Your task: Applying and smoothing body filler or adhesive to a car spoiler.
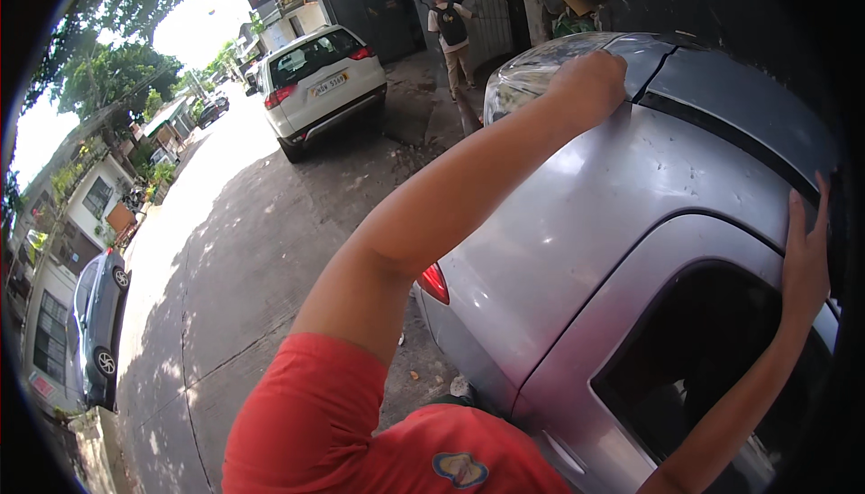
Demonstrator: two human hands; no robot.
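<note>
A silver car fills the right side, its rear toward the left, with a red tail light on the corner. My left arm stretches across the bodywork, and my left hand is closed in a fist against the upper rear, near a dark seam. Whatever the fist may hold is hidden behind the fingers. My right hand lies by the roof edge above the dark side window, fingers apart and stretched out, with nothing visible in it. Small marks show on the silver paint between the hands.
A white SUV stands on the road ahead to the left. Beyond it a person with a black backpack is by a gate. A dark blue car is parked at the far left beside houses. The concrete road runs between.
</note>
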